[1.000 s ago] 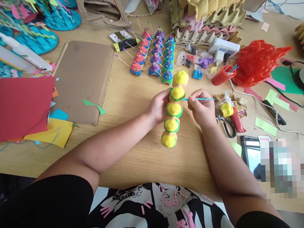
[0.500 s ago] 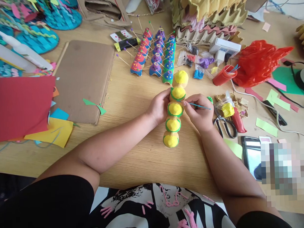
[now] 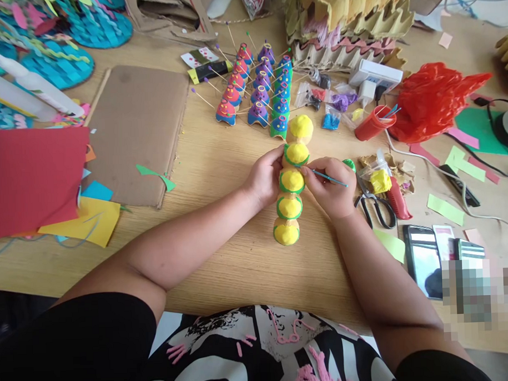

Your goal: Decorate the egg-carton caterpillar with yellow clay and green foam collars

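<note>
A strip of egg-carton cups (image 3: 292, 181), topped with yellow clay and mostly edged in green, runs lengthwise in front of me. My left hand (image 3: 267, 176) grips its left side near the upper cups, thumb on top. Between the thumb and fingers of my right hand (image 3: 332, 186) is a thin blue stick (image 3: 329, 178); its tip meets the strip near the second and third cups from the top. A lump of green clay (image 3: 349, 165) shows just behind my right hand. Beyond the strip stand finished-looking rows of red, purple and blue-green cups (image 3: 259, 96) with pins stuck in them.
At right lie scissors (image 3: 377, 208), a bag of yellow clay (image 3: 380, 181), a red cup (image 3: 372, 125), a red plastic bag (image 3: 436, 103) and a phone (image 3: 423, 259). Cardboard (image 3: 139, 133) and coloured paper (image 3: 32, 181) are at left. Stacked egg trays (image 3: 348, 20) stand at the back.
The blue stick has shifted slightly, its free end lower and to the left. My left hand keeps its hold on the strip. The whole view has moved a little.
</note>
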`<state>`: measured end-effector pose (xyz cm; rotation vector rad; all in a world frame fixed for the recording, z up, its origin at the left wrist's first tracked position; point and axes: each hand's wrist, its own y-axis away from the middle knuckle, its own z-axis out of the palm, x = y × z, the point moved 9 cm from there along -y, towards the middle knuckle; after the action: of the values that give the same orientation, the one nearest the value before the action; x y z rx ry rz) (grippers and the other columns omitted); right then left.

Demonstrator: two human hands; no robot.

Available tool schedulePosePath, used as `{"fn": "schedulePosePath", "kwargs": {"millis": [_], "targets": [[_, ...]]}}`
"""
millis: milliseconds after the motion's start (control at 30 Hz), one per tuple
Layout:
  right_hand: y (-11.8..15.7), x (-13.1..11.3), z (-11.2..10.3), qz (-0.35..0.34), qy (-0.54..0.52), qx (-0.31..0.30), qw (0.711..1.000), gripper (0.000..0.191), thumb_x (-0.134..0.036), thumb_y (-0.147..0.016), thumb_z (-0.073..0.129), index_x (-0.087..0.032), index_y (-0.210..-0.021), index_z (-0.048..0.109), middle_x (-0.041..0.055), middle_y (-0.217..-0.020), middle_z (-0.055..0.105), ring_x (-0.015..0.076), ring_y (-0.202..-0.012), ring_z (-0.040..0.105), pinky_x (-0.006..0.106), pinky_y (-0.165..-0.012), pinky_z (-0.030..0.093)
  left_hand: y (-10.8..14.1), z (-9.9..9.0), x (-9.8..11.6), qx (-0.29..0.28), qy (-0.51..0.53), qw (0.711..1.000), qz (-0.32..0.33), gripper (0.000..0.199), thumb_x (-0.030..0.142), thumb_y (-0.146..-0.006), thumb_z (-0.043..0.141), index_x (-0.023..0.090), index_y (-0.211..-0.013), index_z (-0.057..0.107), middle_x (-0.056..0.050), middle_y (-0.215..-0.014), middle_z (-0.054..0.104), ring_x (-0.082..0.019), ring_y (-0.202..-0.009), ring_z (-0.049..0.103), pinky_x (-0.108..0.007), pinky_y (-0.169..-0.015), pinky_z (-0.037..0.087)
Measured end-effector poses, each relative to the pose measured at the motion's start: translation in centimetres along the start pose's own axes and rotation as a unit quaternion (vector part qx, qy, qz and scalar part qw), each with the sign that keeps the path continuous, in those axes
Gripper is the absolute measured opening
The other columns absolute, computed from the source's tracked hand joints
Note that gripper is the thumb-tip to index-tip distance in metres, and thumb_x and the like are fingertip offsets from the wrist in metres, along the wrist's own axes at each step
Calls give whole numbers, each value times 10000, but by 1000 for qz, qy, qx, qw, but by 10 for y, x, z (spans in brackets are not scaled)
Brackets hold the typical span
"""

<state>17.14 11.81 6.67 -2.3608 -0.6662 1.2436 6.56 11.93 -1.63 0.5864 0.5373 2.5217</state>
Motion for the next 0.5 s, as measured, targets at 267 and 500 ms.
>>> {"fn": "schedulePosePath", "kwargs": {"millis": [267,500], "targets": [[1,3,-2,6,9,23,1000,378,-548,-918,758,-256,-713,634,-11,-638,627,143,-576,498,333,-624,464,-2,-5,0,12,-10,1000,7,246,444,-954,603,282,-1021,776,-62,-855,829,-348,-928,811,-442,-773,617],[0,6,-4,33,-43,43,998,390,-556,-891,802,-236,-723,655,-38,-614,548,108,-540,403,295,-535,373,-3,-8,0,13,-11,1000,2,245,427,-963,580,276,-1027,762,-72,-855,824,-334,-916,808,-429,-785,612]]}}
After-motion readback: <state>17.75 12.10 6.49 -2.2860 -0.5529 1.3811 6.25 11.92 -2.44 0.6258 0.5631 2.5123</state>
